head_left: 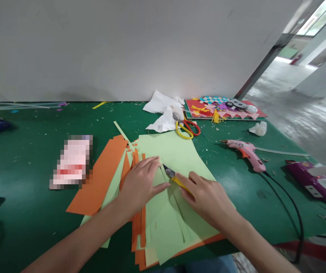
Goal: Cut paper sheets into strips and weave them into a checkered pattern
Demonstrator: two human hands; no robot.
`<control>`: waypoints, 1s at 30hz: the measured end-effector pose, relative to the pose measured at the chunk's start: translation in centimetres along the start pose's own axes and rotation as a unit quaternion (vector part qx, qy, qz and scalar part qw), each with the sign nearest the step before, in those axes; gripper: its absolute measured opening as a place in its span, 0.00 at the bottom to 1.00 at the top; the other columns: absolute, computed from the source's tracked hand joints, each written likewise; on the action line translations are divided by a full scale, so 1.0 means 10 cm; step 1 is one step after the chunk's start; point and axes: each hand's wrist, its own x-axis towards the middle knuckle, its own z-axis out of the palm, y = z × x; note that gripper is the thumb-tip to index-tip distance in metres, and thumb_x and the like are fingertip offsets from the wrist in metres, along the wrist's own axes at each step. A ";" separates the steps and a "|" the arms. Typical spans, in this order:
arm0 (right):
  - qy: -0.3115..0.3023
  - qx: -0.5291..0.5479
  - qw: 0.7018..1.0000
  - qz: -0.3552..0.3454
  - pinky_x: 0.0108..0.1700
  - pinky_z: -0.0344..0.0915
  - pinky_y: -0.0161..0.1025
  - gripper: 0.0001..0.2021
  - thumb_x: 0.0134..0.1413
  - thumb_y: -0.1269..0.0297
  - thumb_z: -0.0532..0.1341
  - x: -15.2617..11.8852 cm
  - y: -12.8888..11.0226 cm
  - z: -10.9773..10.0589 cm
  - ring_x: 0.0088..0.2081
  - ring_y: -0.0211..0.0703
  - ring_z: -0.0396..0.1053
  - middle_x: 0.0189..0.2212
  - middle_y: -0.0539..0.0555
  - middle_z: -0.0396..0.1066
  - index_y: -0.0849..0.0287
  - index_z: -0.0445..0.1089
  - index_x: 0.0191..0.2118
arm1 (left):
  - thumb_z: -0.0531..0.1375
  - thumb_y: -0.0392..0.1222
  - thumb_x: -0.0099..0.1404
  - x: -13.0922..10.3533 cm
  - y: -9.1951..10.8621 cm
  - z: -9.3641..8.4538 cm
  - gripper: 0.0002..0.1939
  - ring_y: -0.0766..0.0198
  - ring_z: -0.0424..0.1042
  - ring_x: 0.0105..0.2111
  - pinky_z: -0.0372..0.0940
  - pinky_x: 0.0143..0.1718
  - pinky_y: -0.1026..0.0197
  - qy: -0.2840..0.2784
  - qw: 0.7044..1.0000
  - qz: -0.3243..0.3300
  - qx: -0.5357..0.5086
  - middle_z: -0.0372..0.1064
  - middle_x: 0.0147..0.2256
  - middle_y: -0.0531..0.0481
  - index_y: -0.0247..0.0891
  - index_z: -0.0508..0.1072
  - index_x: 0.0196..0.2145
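Observation:
My right hand point(201, 193) is closed around a yellow utility knife point(178, 181), its blade tip touching light green paper point(165, 146). Beside the blade, my left hand point(144, 178) lies on the paper with its fingers stretched out and the thumb spread toward the knife. A narrow cut or strip edge runs down the green sheet below the blade. Under and left of my left hand lie orange strips point(143, 227) and a larger orange piece of paper point(102, 174). Small orange scraps are scattered just beyond my left hand.
Scissors point(187, 128) with red and yellow handles rest by crumpled white tissue point(165, 110). A pink glue gun point(246, 151) with a black cord lies to the right, near a purple packet point(315, 180). Colourful paper crafts point(222, 108) sit at the back of the green table point(32, 159).

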 end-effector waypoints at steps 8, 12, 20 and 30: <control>0.001 0.003 1.000 0.001 0.24 0.46 0.37 0.18 0.60 0.65 0.54 0.01 0.00 0.01 0.25 0.36 0.68 0.31 0.49 0.68 0.51 0.65 0.55 | 0.57 0.61 0.62 0.00 0.01 -0.01 0.26 0.51 0.62 0.57 0.60 0.55 0.50 -0.002 1.000 -0.006 0.002 0.66 0.55 0.41 0.38 0.65 0.48; -0.011 0.001 1.000 0.002 0.24 0.46 0.37 0.18 0.60 0.65 0.54 0.03 0.00 0.00 0.26 0.36 0.68 0.32 0.50 0.69 0.51 0.65 0.56 | 0.57 0.61 0.62 0.00 0.00 0.00 0.26 0.51 0.62 0.57 0.60 0.55 0.49 -0.004 1.000 -0.005 0.001 0.65 0.55 0.40 0.38 0.66 0.48; -0.013 -0.001 1.000 0.005 0.23 0.46 0.37 0.18 0.61 0.65 0.53 0.07 0.01 0.00 0.26 0.37 0.68 0.32 0.50 0.69 0.50 0.64 0.56 | 0.57 0.61 0.62 0.00 0.00 0.01 0.26 0.51 0.62 0.57 0.60 0.55 0.50 -0.005 1.000 -0.006 0.009 0.66 0.55 0.40 0.37 0.66 0.48; -0.026 0.005 1.000 0.007 0.24 0.45 0.37 0.18 0.62 0.64 0.52 0.08 0.02 0.02 0.26 0.37 0.68 0.33 0.50 0.69 0.50 0.64 0.56 | 0.57 0.61 0.62 0.01 -0.01 0.01 0.28 0.49 0.60 0.58 0.57 0.57 0.48 -0.024 0.999 -0.023 0.009 0.63 0.57 0.40 0.37 0.65 0.50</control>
